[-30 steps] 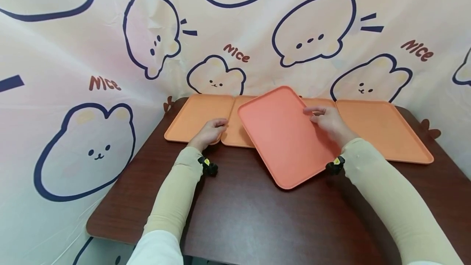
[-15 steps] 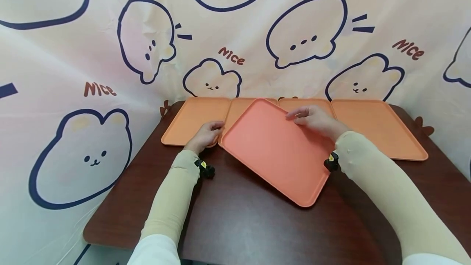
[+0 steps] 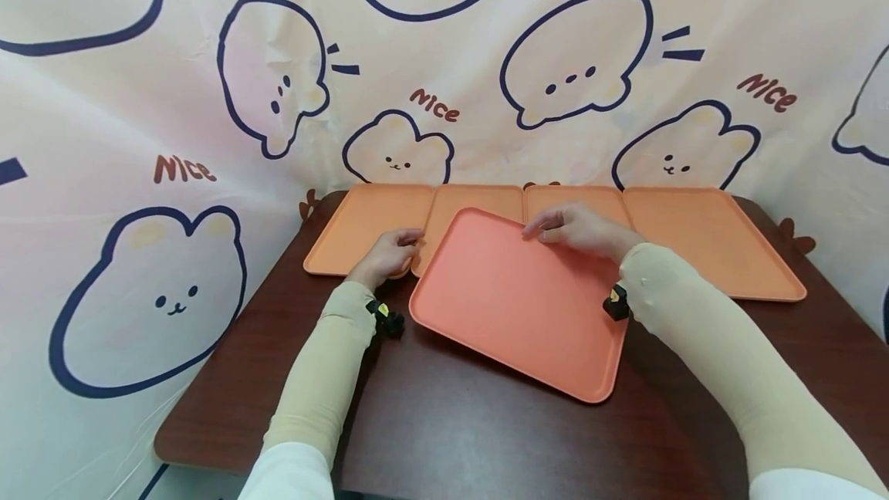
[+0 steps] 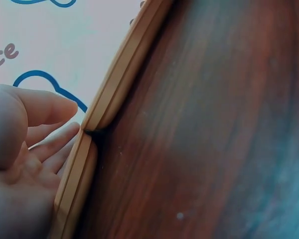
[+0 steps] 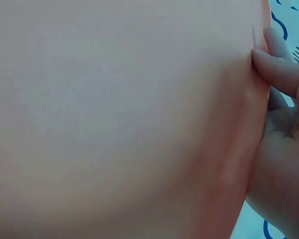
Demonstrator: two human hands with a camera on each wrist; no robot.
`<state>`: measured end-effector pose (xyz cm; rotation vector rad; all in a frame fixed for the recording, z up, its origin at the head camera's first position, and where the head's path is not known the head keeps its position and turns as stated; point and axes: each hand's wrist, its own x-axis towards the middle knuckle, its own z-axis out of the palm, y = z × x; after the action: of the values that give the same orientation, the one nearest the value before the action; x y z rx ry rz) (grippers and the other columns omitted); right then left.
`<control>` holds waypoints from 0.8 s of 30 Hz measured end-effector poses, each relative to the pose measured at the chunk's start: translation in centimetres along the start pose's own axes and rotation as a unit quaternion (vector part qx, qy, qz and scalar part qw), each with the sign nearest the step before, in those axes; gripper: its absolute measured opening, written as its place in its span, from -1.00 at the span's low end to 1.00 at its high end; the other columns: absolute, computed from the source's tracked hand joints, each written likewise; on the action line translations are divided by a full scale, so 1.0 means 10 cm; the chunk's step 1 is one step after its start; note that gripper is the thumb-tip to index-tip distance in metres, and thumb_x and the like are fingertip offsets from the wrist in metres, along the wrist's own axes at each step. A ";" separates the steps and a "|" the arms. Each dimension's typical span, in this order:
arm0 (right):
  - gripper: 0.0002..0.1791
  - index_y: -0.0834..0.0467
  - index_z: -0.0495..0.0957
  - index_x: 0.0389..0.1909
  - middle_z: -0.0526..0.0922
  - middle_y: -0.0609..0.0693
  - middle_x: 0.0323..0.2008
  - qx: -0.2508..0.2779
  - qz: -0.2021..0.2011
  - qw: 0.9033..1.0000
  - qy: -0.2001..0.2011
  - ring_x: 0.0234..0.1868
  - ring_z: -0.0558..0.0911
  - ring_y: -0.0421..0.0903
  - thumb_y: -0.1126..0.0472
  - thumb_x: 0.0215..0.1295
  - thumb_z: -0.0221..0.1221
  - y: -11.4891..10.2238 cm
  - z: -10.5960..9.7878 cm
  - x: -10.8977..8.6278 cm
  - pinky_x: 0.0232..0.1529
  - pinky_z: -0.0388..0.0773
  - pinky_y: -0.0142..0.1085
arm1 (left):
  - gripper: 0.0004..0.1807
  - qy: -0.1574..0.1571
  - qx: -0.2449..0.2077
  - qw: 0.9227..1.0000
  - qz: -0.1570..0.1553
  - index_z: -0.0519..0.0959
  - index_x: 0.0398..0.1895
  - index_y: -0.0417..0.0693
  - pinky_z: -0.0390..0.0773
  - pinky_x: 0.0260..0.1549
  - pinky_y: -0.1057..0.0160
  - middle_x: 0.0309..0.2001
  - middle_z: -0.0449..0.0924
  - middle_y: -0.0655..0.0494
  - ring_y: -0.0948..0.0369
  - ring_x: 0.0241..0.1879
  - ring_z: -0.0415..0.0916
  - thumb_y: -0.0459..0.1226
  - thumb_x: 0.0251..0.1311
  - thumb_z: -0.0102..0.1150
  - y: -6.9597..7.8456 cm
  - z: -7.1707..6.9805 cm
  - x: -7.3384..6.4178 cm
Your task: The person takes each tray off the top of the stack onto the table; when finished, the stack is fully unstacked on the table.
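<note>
A coral-pink tray (image 3: 521, 299) is tilted above the table in the head view, its near right corner low. My right hand (image 3: 582, 230) pinches its far edge. In the right wrist view, the thumb (image 5: 279, 74) lies on the tray's inner face, with other fingers behind the rim. My left hand (image 3: 386, 255) is over the seam between two orange trays, the leftmost tray (image 3: 371, 214) and the second tray (image 3: 458, 211). Its fingers are loosely bent and hold nothing. The left wrist view shows fingertips beside the trays' rims (image 4: 109, 94); whether they touch cannot be told.
Orange trays stand side by side along the back of the brown table (image 3: 292, 392), including a third tray (image 3: 572, 195) partly behind my right hand and a rightmost tray (image 3: 715, 245). A printed cloth (image 3: 389, 45) hangs close behind and on both sides.
My right hand has moved left and slightly down, turning the coral-pink tray from a steep slant to lie more crosswise and closer to me. My left hand has hardly moved.
</note>
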<state>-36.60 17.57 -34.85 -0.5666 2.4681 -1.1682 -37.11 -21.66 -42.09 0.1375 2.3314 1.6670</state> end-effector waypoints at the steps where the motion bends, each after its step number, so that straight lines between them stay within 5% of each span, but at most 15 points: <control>1: -0.70 0.05 0.78 0.18 0.69 0.07 0.33 -0.007 -0.003 1.000 -0.004 0.47 0.45 0.15 0.28 0.60 0.19 0.00 0.01 0.02 0.61 0.22 0.18 | -0.45 -0.002 -0.006 1.000 -0.003 0.30 0.66 -0.14 0.34 -0.64 0.40 0.60 0.33 -0.21 0.37 -0.74 0.18 -0.34 0.68 -0.09 0.00 -0.01 0.00; 11: -0.75 0.15 0.79 0.10 0.79 0.11 0.18 -0.079 -0.084 0.993 -0.036 0.34 0.61 0.14 0.33 0.56 0.21 0.03 0.17 0.17 0.53 0.40 0.17 | -0.46 0.014 0.014 1.000 0.014 0.32 0.64 -0.21 0.32 -0.61 0.41 0.60 0.34 -0.23 0.38 -0.72 0.19 -0.31 0.69 -0.09 -0.03 -0.01 0.02; 18: -0.75 0.17 0.79 0.11 0.80 0.11 0.13 -0.071 -0.075 0.994 -0.033 0.23 0.62 0.09 0.34 0.56 0.22 0.12 0.31 0.18 0.39 0.49 0.00 | -0.45 0.016 0.025 0.999 0.019 0.31 0.64 -0.24 0.36 -0.50 0.40 0.61 0.34 -0.24 0.42 -0.49 0.32 -0.31 0.69 -0.08 -0.06 0.00 0.02; 24: -0.75 0.13 0.80 0.10 0.82 0.06 0.12 -0.072 -0.081 0.993 -0.039 0.18 0.66 0.03 0.31 0.54 0.26 0.21 0.36 0.13 0.35 0.55 -0.04 | -0.45 0.005 0.019 1.000 0.008 0.30 0.66 -0.17 0.31 -0.63 0.37 0.61 0.34 -0.19 0.34 -0.73 0.15 -0.27 0.70 -0.08 -0.06 -0.01 0.04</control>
<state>-36.47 15.81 -38.89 -0.8518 2.4911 -1.0083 -37.46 -21.85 -42.64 0.1564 2.3761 1.6360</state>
